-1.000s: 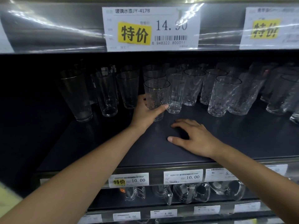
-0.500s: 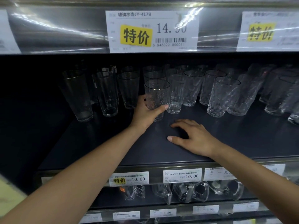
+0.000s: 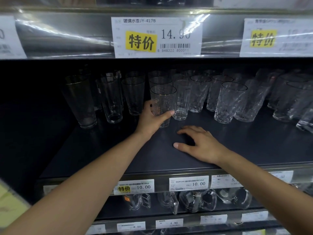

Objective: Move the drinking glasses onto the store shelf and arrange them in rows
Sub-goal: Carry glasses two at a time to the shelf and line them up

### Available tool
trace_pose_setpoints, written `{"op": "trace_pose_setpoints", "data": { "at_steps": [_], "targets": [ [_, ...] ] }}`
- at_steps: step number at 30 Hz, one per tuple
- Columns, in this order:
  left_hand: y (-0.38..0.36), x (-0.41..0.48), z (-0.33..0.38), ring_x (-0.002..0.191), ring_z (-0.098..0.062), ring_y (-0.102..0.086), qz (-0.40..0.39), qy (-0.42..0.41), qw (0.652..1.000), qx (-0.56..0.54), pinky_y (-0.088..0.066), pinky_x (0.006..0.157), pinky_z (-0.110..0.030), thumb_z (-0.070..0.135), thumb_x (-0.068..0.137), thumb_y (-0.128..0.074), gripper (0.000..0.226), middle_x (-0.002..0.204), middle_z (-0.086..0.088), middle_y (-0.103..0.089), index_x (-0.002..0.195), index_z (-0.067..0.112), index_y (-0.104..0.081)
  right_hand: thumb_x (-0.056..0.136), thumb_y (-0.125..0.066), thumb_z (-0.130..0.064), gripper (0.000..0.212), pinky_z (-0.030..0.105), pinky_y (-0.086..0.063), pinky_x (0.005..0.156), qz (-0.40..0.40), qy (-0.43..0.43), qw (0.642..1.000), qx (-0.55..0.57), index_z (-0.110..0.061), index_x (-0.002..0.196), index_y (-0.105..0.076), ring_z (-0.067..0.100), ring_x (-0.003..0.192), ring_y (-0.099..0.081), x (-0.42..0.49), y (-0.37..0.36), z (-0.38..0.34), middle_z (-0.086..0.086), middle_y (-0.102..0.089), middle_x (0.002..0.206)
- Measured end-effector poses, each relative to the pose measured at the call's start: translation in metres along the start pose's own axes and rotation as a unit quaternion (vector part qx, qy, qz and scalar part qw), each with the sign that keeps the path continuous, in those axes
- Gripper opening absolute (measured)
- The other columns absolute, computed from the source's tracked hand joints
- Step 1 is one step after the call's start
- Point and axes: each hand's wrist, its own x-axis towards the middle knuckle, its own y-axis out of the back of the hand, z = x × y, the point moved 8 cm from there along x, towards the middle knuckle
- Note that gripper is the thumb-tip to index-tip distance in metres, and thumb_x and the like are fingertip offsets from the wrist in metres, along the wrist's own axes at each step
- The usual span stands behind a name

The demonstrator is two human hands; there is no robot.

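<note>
Glasses (image 3: 230,102) on dark shelf (image 3: 254,143)

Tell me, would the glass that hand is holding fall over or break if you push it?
The glass is tall and narrower at the bottom, so a push near its rim would probably tip it. It looks like thin clear glass, so it could crack if it falls or knocks the neighbouring glass. The left hand grips it low, probably steadier.

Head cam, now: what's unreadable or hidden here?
All head view.
Base of the glass in the left hand: partly covered by the palm; whether it touches the shelf is unclear.
Back-row glasses: lost in shadow, uncountable.
Right price tag: glare blurs the price, frame edge cuts it.
</note>
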Motion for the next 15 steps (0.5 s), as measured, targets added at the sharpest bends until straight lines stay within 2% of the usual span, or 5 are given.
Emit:
{"op": "trace_pose_setpoints", "data": {
  "at_steps": [9, 15],
  "targets": [
    [-0.0014, 0.0001, -0.0008, 0.104, 0.0, -0.062, -0.007, 0.006, 1.0, -0.013, -0.049, 0.084, -0.012, 0.028, 0.073, -0.086, 0.07, 0.115, 0.009, -0.063, 0.131, 0.016, -0.048, 0.087, -0.055, -0.063, 0.058, 0.034, -0.022, 0.111, 0.002, -0.002, 1.0, -0.001, -0.035, 0.137, -0.05, 0.012, 0.139, -0.033, 0.0005, -0.0006, 0.001, -0.011, -0.041, 0.149],
    [-0.0017, 0.0, -0.0013, 0.108, -0.005, -0.062, -0.011, 0.008, 1.0, -0.008, -0.05, 0.092, -0.021, 0.03, 0.073, -0.086, 0.071, 0.116, 0.007, -0.063, 0.131, 0.018, -0.047, 0.087, -0.056, -0.062, 0.057, 0.032, -0.02, 0.11, 0.002, -0.003, 1.0, 0.001, -0.035, 0.137, -0.05, 0.012, 0.139, -0.032, 0.0002, 0.0004, 0.0001, -0.011, -0.04, 0.15]
  ]
}}
